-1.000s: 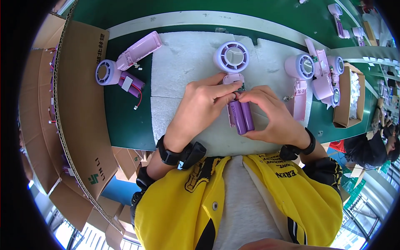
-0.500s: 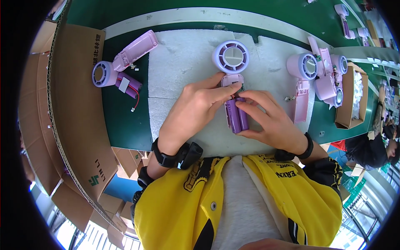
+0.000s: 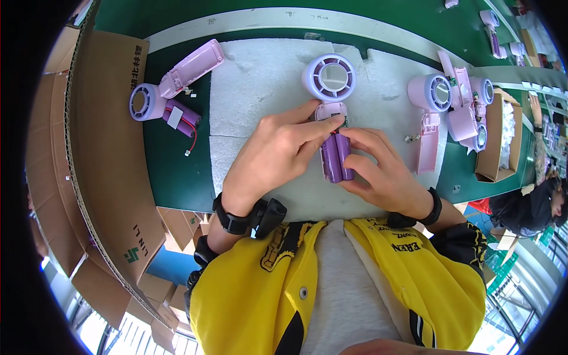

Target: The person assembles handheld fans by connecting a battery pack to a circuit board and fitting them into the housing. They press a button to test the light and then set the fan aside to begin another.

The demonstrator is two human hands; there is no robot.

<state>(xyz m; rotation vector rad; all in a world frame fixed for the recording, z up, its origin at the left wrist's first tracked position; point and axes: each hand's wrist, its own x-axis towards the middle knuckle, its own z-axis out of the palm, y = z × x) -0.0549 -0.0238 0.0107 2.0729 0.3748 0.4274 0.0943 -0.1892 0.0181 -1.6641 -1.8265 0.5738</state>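
A lilac handheld fan (image 3: 310,77) lies on the white foam sheet, its round head away from me and its handle casing (image 3: 323,111) uncovered. Two purple cylindrical battery cells (image 3: 335,160) sit side by side in the casing. A small green circuit board (image 3: 345,121) shows at their upper end. My left hand (image 3: 272,148) is closed about the handle's upper part, its index fingertip pressing by the board. My right hand (image 3: 384,168) grips the cells from the right side, fingertips near the board and along the cells. The fingers hide part of the wiring.
On the left lie an opened fan (image 3: 152,103) and a wired purple battery pack (image 3: 184,118), beside a tall cardboard box (image 3: 112,148). Several fan parts (image 3: 429,93) and a small carton (image 3: 490,168) stand at right. A co-worker (image 3: 526,204) is at far right.
The battery cells have shifted slightly upward, toward the fan head. My right fingers have bent more along the cells' side. My left hand has barely moved.
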